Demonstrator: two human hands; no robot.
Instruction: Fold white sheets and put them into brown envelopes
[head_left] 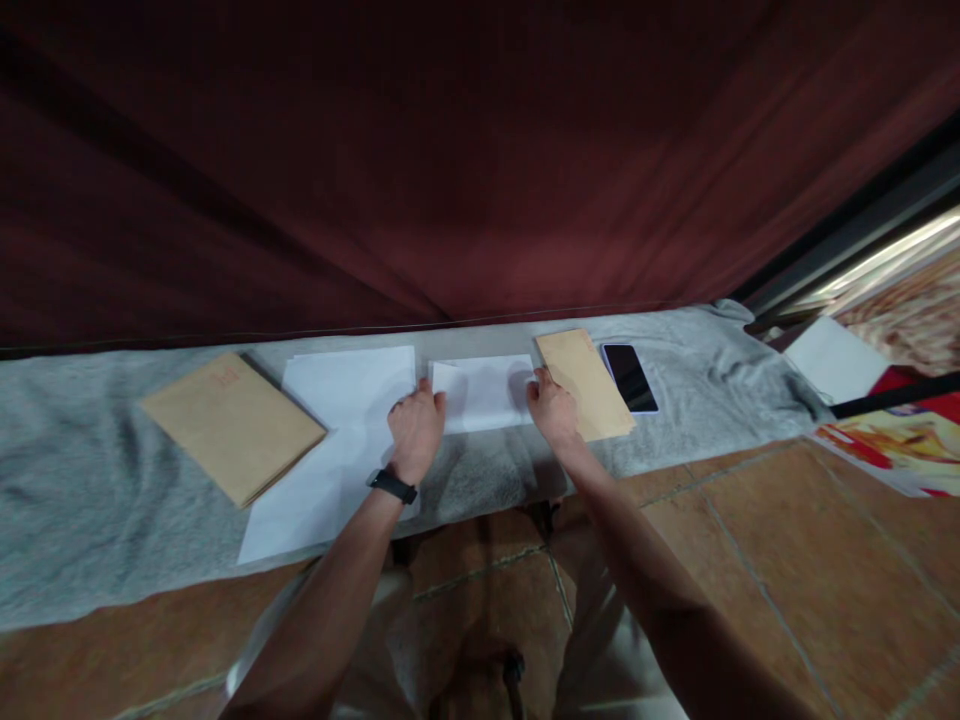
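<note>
Both hands, left hand [415,428] and right hand [553,408], are pressing fingers onto a partly folded white sheet [486,392]; the brown envelope [585,383] beside it is lying unfilled.

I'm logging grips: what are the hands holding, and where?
Both hands, left and right, hold the folded paper by its left and right ends.

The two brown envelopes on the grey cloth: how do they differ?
The left brown envelope looks larger and lies apart from both hands, its right corner overlapping the white sheets. The right brown envelope looks narrower and sits beside the right hand, next to the phone. Both lie flat and tilted on the grey cloth, the same tan colour.
</note>
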